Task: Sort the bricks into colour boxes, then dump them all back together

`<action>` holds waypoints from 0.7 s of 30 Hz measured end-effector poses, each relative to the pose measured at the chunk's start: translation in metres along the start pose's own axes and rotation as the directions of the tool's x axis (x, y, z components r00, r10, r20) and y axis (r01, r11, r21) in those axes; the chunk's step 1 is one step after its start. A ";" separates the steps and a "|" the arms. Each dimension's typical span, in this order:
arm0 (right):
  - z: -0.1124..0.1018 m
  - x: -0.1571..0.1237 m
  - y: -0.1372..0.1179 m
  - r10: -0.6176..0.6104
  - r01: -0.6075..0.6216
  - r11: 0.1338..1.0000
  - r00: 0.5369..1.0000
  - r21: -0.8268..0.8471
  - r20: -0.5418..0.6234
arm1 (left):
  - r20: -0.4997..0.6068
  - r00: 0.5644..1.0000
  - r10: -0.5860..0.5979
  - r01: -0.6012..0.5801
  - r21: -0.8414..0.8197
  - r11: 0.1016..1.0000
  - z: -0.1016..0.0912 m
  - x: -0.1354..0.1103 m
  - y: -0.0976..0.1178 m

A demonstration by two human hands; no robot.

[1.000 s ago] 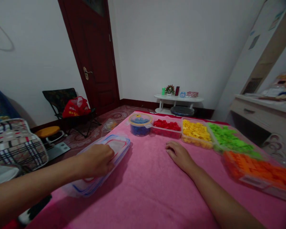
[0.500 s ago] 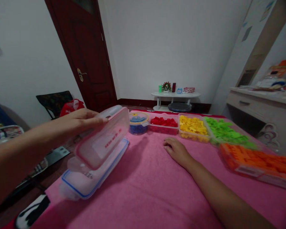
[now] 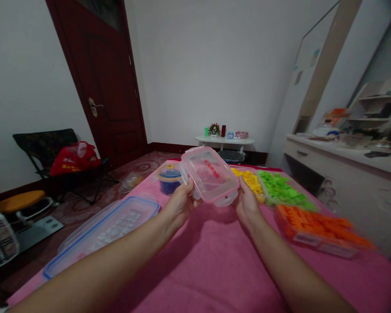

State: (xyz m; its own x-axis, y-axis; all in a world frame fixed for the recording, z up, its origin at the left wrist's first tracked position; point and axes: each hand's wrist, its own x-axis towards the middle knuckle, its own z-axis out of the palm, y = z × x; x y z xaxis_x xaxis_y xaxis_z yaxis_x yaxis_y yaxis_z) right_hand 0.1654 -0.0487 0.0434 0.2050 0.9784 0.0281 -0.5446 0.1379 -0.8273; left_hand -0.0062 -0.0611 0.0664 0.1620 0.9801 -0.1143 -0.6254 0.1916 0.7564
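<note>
A clear plastic lid (image 3: 211,174) with a pink rim and red print is held up above the table, tilted. My left hand (image 3: 182,200) grips its left lower side, and my right hand (image 3: 247,202) has hold of the right edge. Behind the lid, the container of red pieces is hidden from view. To its left stands a round lidded container (image 3: 169,178) with blue contents. A tub of yellow pieces (image 3: 250,180) shows partly behind my right hand. Below my left forearm lies a long clear lid (image 3: 117,226) with a blue seal.
A tub of green pieces (image 3: 285,189) and a tub of orange blocks (image 3: 316,226) stand on the right of the pink cloth (image 3: 202,265). Beyond the far edge is a low white table (image 3: 224,140); a red bag (image 3: 74,158) sits on a folding chair at left.
My left hand has carried the pink-rimmed lid from the stack at left to the middle. My right hand has risen off the cloth and taken hold of it too. The view has shifted.
</note>
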 end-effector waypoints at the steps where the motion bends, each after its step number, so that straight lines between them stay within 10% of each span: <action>1: -0.005 0.004 -0.004 -0.014 0.014 1.000 1.000 -0.028 -0.018 | 0.006 1.000 0.016 -0.016 -0.014 1.000 0.003 0.008 -0.006; 13: -0.023 0.022 0.000 -0.202 0.184 0.977 0.963 -0.111 -0.180 | -0.035 0.999 0.039 -0.046 -0.223 0.974 0.038 0.073 -0.064; 21: -0.029 0.031 -0.012 -0.148 0.189 0.980 0.893 0.056 -0.425 | 0.130 0.989 -0.073 0.068 0.039 0.997 0.047 0.054 -0.075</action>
State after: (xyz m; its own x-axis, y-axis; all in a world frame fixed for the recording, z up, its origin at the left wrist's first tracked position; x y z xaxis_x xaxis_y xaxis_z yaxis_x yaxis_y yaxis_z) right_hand 0.2021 -0.0246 0.0380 0.6091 0.7879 -0.0907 -0.5407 0.3289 -0.7742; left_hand 0.0857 -0.0255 0.0336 0.3047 0.9487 -0.0844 -0.5826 0.2558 0.7715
